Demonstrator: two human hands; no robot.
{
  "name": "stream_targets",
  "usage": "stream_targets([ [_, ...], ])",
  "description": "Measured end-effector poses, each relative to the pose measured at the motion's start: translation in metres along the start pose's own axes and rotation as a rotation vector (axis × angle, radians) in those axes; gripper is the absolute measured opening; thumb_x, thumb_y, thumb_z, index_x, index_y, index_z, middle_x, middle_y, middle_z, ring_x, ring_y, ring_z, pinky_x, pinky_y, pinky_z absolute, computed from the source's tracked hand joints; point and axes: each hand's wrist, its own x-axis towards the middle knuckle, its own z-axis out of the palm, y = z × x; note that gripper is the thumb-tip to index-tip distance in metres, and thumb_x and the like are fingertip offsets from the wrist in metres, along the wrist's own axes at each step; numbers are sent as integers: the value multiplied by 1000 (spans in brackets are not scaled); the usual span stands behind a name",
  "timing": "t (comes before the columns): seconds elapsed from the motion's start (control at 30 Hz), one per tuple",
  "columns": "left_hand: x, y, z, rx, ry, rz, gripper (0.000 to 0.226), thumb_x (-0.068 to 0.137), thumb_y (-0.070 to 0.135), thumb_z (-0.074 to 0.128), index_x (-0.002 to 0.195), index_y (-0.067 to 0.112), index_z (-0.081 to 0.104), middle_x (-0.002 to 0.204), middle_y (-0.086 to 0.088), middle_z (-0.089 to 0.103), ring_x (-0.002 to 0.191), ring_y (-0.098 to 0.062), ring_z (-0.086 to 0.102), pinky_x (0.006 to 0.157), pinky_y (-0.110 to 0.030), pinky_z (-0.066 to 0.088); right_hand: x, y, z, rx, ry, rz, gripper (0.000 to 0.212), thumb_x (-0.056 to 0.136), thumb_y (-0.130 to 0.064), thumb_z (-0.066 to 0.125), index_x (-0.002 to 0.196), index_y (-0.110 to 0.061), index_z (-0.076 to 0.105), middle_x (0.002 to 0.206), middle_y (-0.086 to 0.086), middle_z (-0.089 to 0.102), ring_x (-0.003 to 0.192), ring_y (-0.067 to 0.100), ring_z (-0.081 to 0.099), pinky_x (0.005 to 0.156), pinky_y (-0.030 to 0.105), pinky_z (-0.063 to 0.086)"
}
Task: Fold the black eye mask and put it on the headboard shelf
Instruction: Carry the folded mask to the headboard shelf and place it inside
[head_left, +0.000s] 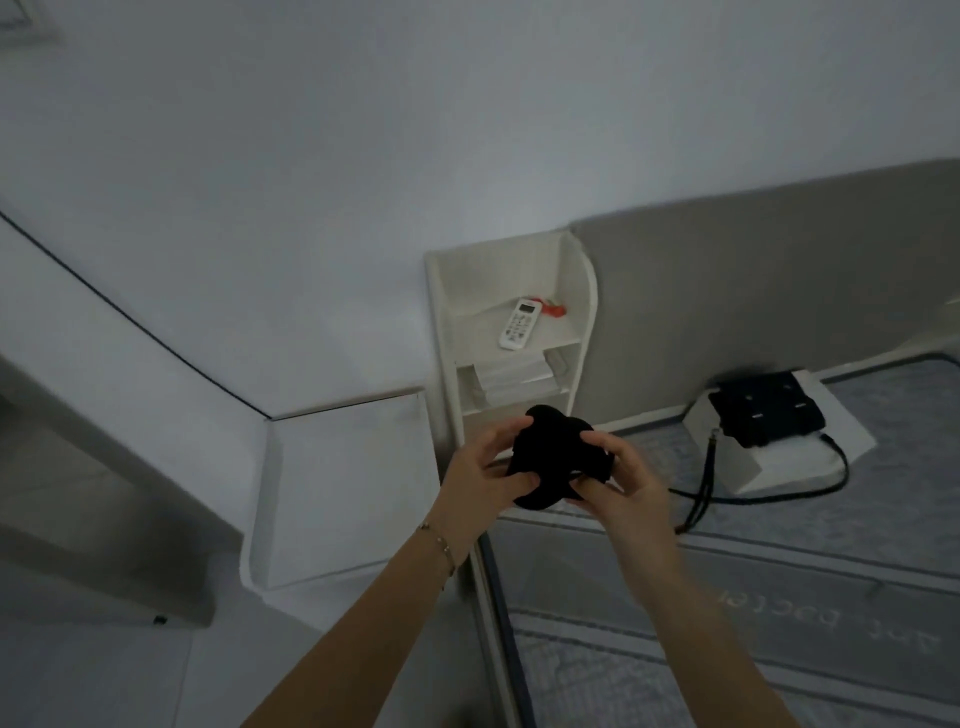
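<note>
The black eye mask (553, 449) is bunched between both hands, held in the air in front of the white headboard shelf (582, 291). My left hand (485, 470) grips its left side with thumb and fingers. My right hand (621, 480) pinches its right side, where a thin strap shows. The shelf unit stands just behind the mask, at the corner of the bed, with open tiers facing me.
A white remote control (520, 323) and a small red item (554, 309) lie on the upper tier; folded white paper (511, 376) fills the tier below. A black device (766, 413) on a white box with black cables rests on the mattress (779, 597). A grey headboard (753, 291) runs right.
</note>
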Motion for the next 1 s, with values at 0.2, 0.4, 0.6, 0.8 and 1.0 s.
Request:
stream_targets([
  [0.2, 102, -33, 2, -451, 32, -420, 28, 95, 1, 60, 121, 10, 64, 114, -9, 72, 94, -21, 72, 77, -32, 63, 75, 41, -6, 45, 180, 92, 38, 85, 16, 62, 103, -17, 68, 123, 11, 67, 110, 29, 67, 80, 36, 60],
  [0.4, 216, -98, -2, -713, 232, -741, 11, 95, 22, 65, 103, 14, 65, 111, -10, 63, 103, -27, 60, 106, -41, 46, 133, 81, -8, 150, 317, 224, 38, 85, 18, 61, 100, -17, 67, 128, 11, 63, 116, 33, 62, 86, 44, 55],
  [0.6, 275, -133, -2, -740, 323, -864, 41, 95, 37, 62, 124, 9, 56, 130, -13, 59, 126, -27, 57, 102, -37, 49, 168, 111, -1, 171, 333, 298, 35, 86, 13, 63, 100, -18, 68, 128, 9, 64, 116, 31, 64, 78, 38, 58],
  [0.8, 283, -154, -3, -750, 424, -912, 51, 95, 29, 64, 138, 4, 53, 143, -17, 53, 114, -34, 59, 92, -39, 48, 179, 125, 5, 238, 371, 357, 33, 86, 13, 62, 99, -16, 69, 128, 17, 63, 115, 33, 65, 68, 26, 62],
  [1.0, 281, -162, -4, -757, 432, -865, 35, 94, 17, 65, 124, 0, 59, 127, -17, 56, 110, -31, 58, 97, -39, 49, 182, 127, 8, 256, 428, 418, 25, 84, 10, 68, 98, -11, 64, 124, 17, 65, 111, 32, 67, 71, 29, 63],
])
